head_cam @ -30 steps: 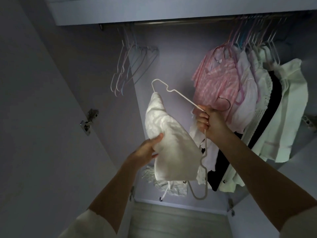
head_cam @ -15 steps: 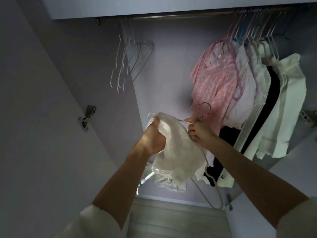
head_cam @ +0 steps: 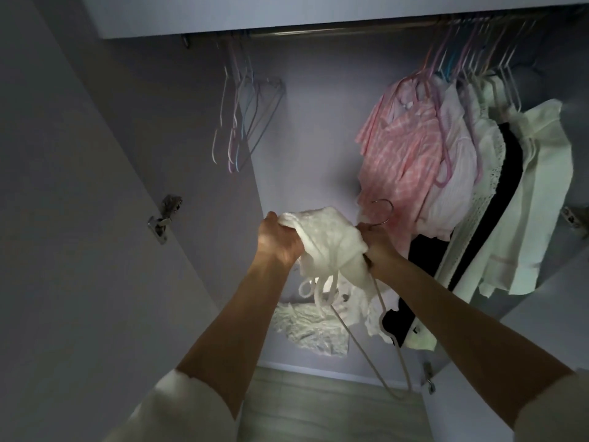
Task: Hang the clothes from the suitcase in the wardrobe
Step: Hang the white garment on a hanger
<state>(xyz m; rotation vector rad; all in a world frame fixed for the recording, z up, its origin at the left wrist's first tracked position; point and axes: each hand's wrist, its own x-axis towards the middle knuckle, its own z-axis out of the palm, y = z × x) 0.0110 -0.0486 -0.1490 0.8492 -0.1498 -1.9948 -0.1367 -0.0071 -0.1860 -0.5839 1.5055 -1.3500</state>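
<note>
Wardrobe interior, dim: the white top (head_cam: 328, 242) sits bunched between both hands. Left hand (head_cam: 280, 240) grips its cloth; right hand (head_cam: 377, 242) grips the hanger (head_cam: 382, 212). Best spread it evenly before hooking the rail (head_cam: 334, 30).

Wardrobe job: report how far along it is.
Done: several garments, such as the pink checked shirt, hang on the rail. In hand: left hand grips a white garment; right hand holds its hanger. Left: hook it on the rail.
</note>
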